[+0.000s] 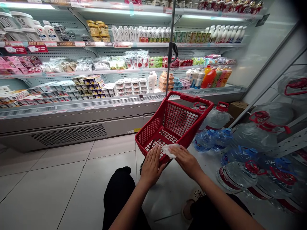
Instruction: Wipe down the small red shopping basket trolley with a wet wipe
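A red plastic shopping basket (177, 121) stands tilted on the tiled floor in front of me. My left hand (151, 164) lies flat against its near rim, fingers stretched out and together. My right hand (185, 159) presses a white cloth or tissue (169, 150) onto the same rim, fingers extended over it. My knees in black trousers show at the bottom of the view.
An open refrigerated shelf unit (100, 64) with milk, yoghurt and juice bottles (214, 76) fills the back. Large water jugs (242, 153) lie stacked at the right on the floor. A dark pole (170, 48) stands behind the basket. A cardboard box (236, 108) sits by the wall.
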A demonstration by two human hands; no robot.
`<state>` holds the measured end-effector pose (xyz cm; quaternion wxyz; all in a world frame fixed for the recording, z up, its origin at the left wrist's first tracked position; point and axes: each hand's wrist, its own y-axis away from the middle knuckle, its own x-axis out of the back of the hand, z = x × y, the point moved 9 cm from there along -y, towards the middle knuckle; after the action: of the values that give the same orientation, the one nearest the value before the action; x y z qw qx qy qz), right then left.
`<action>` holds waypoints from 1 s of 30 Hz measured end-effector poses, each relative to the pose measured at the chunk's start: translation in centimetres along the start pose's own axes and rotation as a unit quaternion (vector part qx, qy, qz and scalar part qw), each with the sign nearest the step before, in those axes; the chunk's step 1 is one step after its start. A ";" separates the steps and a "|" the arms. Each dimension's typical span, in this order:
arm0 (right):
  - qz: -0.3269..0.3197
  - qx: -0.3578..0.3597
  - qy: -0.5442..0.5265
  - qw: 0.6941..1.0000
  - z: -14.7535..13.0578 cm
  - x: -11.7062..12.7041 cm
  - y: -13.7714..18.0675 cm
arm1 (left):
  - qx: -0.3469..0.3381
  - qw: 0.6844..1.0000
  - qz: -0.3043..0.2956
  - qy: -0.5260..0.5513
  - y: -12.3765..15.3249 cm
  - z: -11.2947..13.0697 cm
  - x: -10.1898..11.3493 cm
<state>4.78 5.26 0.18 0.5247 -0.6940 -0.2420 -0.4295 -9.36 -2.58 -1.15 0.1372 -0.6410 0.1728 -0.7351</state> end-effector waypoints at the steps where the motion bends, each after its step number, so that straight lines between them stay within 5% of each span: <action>1: 0.005 -0.015 0.008 1.000 1.5 0.5 0.0 | -0.005 1.000 -0.002 0.002 0.0 -0.3 0.1; 5: 0.026 -0.071 0.035 0.997 7.0 1.7 -0.7 | 0.019 1.000 0.003 -0.006 -0.4 -2.3 0.5; 8: 0.049 -0.095 0.035 0.994 7.9 1.6 -1.4 | 0.032 0.999 0.010 -0.018 -1.1 -3.1 0.3; 11: 0.066 -0.094 0.023 0.993 5.3 0.9 -1.6 | 0.039 0.999 0.015 -0.029 -1.7 -2.8 -0.2; 17: 0.010 0.002 -0.013 1.000 -4.3 -1.0 0.0 | 0.089 0.995 0.024 -0.036 -1.7 -0.6 -0.8; 22: 0.005 -0.018 0.006 1.000 -2.0 0.9 1.9 | 0.016 1.000 -0.005 -0.003 -1.4 0.3 -0.8; 26: 0.020 -0.077 0.035 0.996 0.7 2.1 3.2 | 0.022 1.000 0.009 -0.021 -1.5 -1.8 -0.3; 30: 0.012 -0.059 0.055 0.997 -2.4 0.4 2.6 | 0.051 0.998 0.018 -0.029 -1.8 -1.6 -0.7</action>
<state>6.23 2.09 -0.68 0.4998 -0.7022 -0.1790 -0.4744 -10.85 -0.52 -1.23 0.1879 -0.6509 0.1428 -0.7215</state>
